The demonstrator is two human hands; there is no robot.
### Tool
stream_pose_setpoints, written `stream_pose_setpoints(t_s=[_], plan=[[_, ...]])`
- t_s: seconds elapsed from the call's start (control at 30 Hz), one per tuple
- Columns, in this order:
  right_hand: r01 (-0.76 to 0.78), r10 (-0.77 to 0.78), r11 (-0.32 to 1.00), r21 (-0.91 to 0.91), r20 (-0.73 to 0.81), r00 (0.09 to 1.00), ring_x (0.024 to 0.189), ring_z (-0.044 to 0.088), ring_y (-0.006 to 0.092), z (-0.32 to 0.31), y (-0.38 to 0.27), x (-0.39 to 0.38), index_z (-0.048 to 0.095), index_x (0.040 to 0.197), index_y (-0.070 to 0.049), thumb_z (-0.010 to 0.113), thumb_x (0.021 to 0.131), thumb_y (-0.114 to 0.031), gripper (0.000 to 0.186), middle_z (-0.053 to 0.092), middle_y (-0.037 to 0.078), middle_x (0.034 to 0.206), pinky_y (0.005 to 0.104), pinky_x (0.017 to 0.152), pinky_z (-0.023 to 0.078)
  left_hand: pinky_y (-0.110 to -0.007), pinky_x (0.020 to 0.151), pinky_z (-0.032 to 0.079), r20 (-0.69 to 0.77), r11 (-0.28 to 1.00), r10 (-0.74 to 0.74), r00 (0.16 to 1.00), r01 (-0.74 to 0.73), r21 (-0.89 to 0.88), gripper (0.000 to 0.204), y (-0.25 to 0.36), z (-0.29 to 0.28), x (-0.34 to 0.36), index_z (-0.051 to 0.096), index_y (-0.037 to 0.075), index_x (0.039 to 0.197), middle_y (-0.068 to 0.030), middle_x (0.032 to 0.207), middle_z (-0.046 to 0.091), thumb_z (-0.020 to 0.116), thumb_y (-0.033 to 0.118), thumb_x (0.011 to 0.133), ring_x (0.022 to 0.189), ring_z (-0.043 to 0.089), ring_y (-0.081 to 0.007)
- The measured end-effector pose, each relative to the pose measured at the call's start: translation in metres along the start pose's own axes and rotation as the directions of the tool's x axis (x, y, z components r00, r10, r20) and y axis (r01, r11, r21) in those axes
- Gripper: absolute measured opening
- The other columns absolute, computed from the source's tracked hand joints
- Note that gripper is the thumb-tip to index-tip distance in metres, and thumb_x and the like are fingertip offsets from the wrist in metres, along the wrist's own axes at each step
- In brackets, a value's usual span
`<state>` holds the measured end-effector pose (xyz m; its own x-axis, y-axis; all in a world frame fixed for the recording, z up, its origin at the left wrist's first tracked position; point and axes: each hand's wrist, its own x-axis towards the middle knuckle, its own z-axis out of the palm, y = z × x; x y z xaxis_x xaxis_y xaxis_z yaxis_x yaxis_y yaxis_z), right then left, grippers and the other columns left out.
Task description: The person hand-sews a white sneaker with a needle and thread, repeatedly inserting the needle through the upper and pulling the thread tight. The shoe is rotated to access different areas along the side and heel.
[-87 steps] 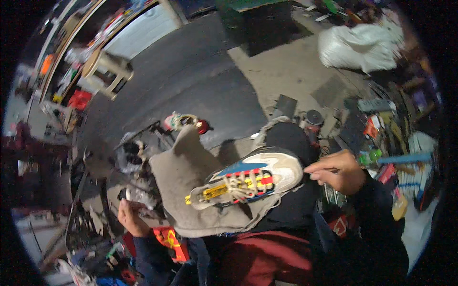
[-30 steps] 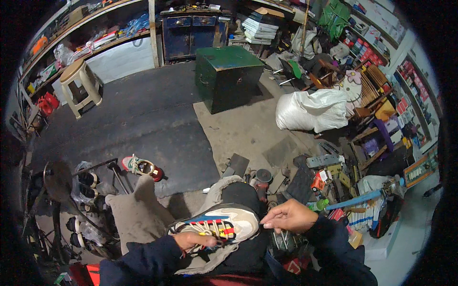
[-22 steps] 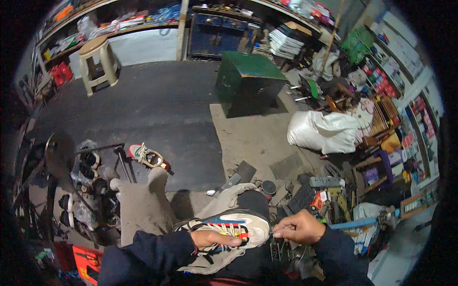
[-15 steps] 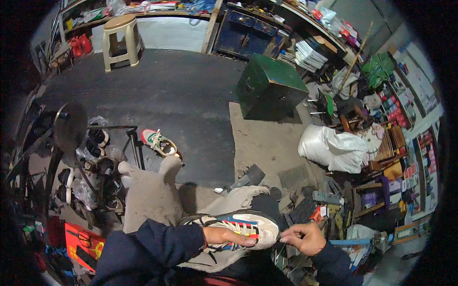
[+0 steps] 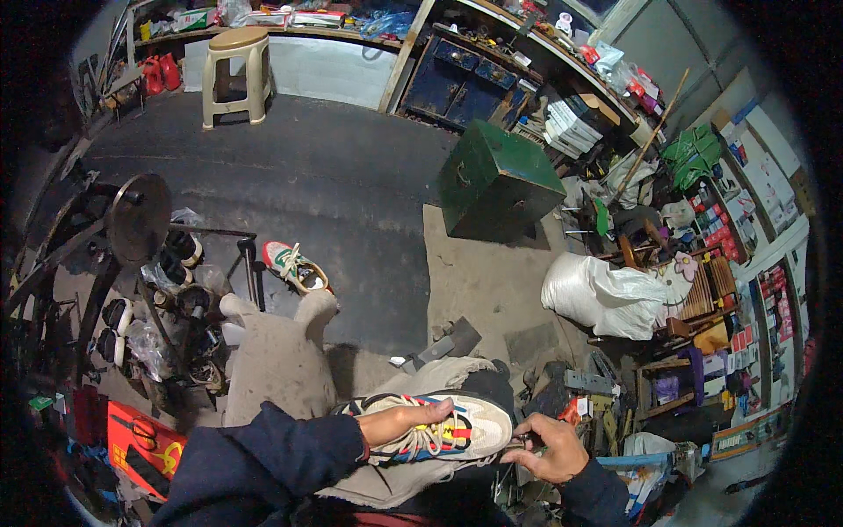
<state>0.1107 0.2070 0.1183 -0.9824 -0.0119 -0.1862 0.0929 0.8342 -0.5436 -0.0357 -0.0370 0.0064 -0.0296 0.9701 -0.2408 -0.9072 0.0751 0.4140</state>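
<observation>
A beige sneaker (image 5: 488,425) with blue, red and yellow trim and pale laces lies across my lap, its toe pointing right. My left hand (image 5: 399,425) is closed around its middle, the thumb over the laces and the other fingers hidden beneath. At the toe edge, my right hand (image 5: 555,448) pinches a small thin thing against or just beside the sole; its kind cannot be made out. A grey-beige cloth (image 5: 373,488) is spread under the shoe. Another sneaker (image 5: 295,267), white with red and green, rests on the dark mat ahead to the left.
A green metal box (image 5: 500,182) stands ahead, with a white sack (image 5: 604,297) to its right. Tools and scraps crowd the floor beside my right hand. A metal stand with a round plate (image 5: 139,220) rises at left near several shoes. A plastic stool (image 5: 237,77) stands farther back.
My left thumb has shifted toward the far side of the laces. My right hand has moved slightly left and down, its index finger and thumb now curled differently at the toe. The view has tilted slightly.
</observation>
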Motion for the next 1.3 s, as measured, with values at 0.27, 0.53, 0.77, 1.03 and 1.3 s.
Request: stream_pose_setpoints(t_s=[0.27,0.53,0.77,1.03,1.3], plan=[[0.065,-0.096,0.991,-0.115,-0.291,0.952,0.046,0.057,0.0191,0.028,0.059,-0.003,0.058,0.066,-0.004,0.096,0.068,-0.031,0.046,0.059,0.009,0.057,0.0328,0.047,0.045,-0.031,0.085,0.060,-0.169,0.998,-0.057,0.984,0.055,-0.017,0.053,-0.001,0.004,0.004,0.060,0.001,0.133,-0.0115,0.121,0.072,0.056,0.045,0.103,0.101,0.073,-0.0191],[-0.122,0.368,0.745,0.655,-0.253,0.895,0.061,0.053,0.0092,0.036,0.123,-0.049,0.064,0.091,-0.003,0.087,0.076,-0.027,0.037,0.059,0.002,0.071,0.0268,0.056,0.041,-0.034,0.089,0.061,-0.332,0.999,-0.047,0.942,0.038,-0.034,0.052,-0.003,0.005,0.002,0.058,-0.004,0.133,-0.0172,0.121,0.071,0.055,0.039,0.104,0.102,0.073,-0.0239],[-0.079,0.013,0.061,0.995,0.079,0.997,0.061,0.048,0.0126,0.083,0.060,-0.055,0.040,0.150,0.001,0.081,0.085,-0.047,0.091,0.053,0.002,0.072,0.0275,0.056,0.042,-0.045,0.096,0.058,-0.328,0.999,0.008,0.944,-0.017,-0.027,0.062,-0.010,-0.005,0.007,0.052,-0.006,0.138,-0.0230,0.126,0.067,0.055,0.045,0.103,0.110,0.071,-0.0334],[0.638,0.442,-0.289,0.714,-0.491,0.750,0.049,0.031,0.0093,0.044,0.102,-0.119,0.041,0.071,-0.019,0.051,0.100,-0.056,0.048,0.031,-0.006,0.062,0.0270,0.039,0.022,-0.042,0.099,0.055,-0.318,0.998,0.067,0.946,-0.067,0.013,0.069,-0.017,-0.010,0.003,0.049,-0.006,0.140,-0.0214,0.131,0.065,0.055,0.051,0.102,0.115,0.067,-0.0310],[0.111,0.277,0.842,0.529,-0.599,0.752,0.063,0.054,0.0179,0.103,0.035,-0.019,0.051,0.080,-0.007,0.094,0.071,-0.036,0.052,0.052,0.004,0.072,0.0339,0.058,0.046,-0.040,0.100,0.052,-0.349,0.838,0.208,0.914,0.017,0.545,0.077,-0.012,0.003,-0.040,0.048,-0.003,0.143,-0.0135,0.129,0.065,0.054,0.060,0.098,0.118,0.063,-0.0237]])
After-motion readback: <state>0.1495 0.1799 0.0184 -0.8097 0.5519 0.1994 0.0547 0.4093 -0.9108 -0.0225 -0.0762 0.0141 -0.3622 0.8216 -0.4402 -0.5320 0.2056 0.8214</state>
